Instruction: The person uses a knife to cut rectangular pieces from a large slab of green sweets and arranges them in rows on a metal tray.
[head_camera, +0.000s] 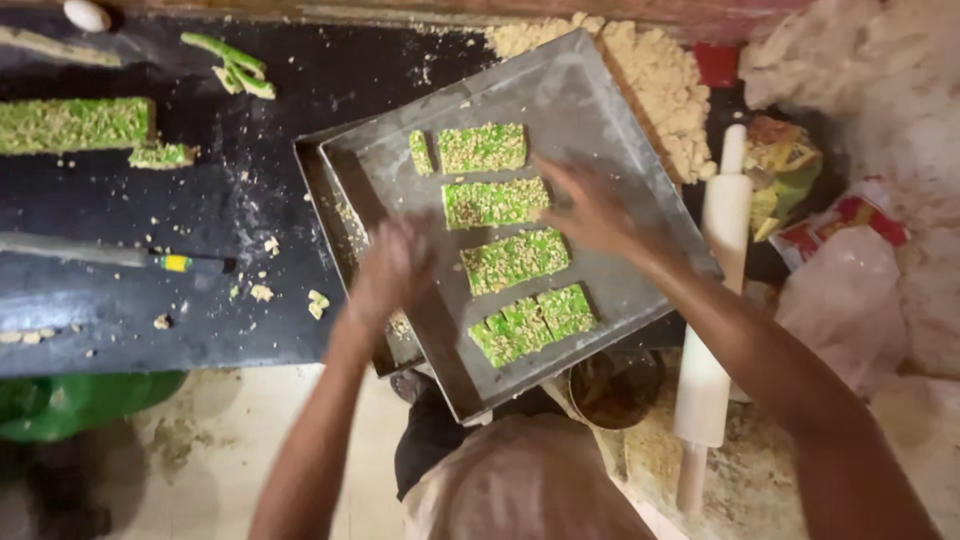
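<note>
Four green slabs crusted with pale nut crumbs lie in a column on a grey metal tray (600, 110): top slab (482, 147), second slab (495, 201), third slab (515, 260), and bottom slab (533, 320), which is scored into smaller pieces. A thin green sliver (420, 152) sits just left of the top slab. The tray rests tilted over a second tray (318, 190), whose edge shows under it on the left, at the edge of a black desk (200, 290). Right hand (590, 208) hovers over the tray just right of the second slab, fingers spread and blurred, holding nothing visible; contact with the slab cannot be told. Left hand (392, 268) is at the tray's left rim, blurred, fingers curled; whether it grips the rim cannot be told. Step looks like laying out or straightening cut slabs on the tray. The next move likely calls for light fingertip pressure so the crumb topping stays on, and keeping the tray steady. Further out: an uncut green bar (75, 124) with a small offcut (162, 154) on the desk at left, a knife (110, 255) below them, green strips (235, 65) at the top, a wooden rolling pin (712, 300) right of the tray, a heap of pale crumbs (660, 80) behind it, and plastic bags (850, 290) at far right.
</note>
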